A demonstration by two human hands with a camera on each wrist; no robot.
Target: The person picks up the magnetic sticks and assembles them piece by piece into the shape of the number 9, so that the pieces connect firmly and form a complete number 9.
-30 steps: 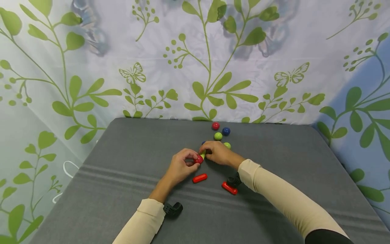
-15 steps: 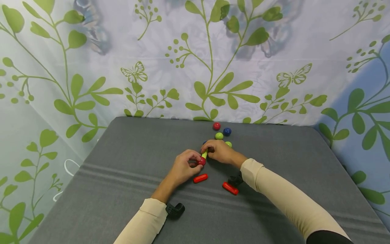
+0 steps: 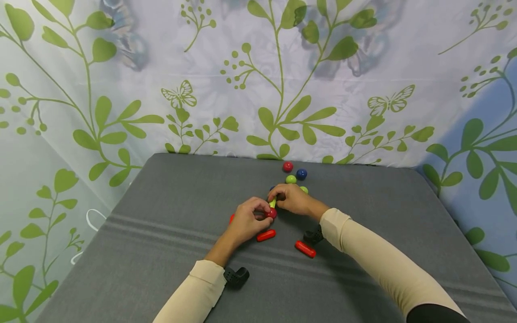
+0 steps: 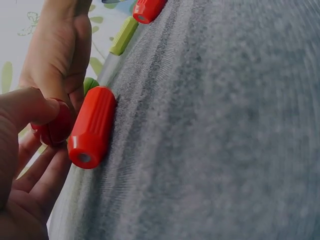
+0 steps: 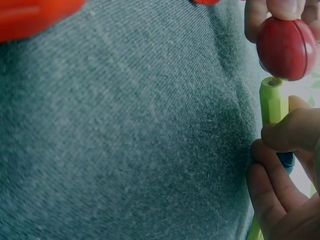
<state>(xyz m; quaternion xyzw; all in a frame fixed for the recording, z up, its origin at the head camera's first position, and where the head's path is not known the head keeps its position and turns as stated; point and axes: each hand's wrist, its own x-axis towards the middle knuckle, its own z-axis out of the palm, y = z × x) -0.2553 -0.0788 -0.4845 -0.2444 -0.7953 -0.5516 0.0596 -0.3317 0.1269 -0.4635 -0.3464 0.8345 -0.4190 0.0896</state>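
Note:
My left hand (image 3: 245, 220) pinches a red ball (image 5: 285, 47) with a groove round it between thumb and fingertips. My right hand (image 3: 298, 200) pinches a yellow-green faceted rod (image 5: 272, 102) between thumb and finger. The rod's near end, with a small round metallic inset, sits right at the ball's underside in the right wrist view. In the left wrist view a red ribbed rod (image 4: 92, 127) lies just beside the ball and fingers. A dark blue ball (image 5: 286, 161) shows partly behind my right fingers.
Red rods lie before the hands (image 3: 266, 235), near the right wrist (image 3: 305, 249) and half hidden behind the left hand (image 3: 232, 218). Toward the back of the grey table (image 3: 194, 188) sit a red ball (image 3: 287, 166), a blue ball (image 3: 301, 174) and green balls (image 3: 291, 179).
My left hand has moved a little right with the red ball, and the yellow-green rod stands more in line with it. A red rod now shows left of my left hand.

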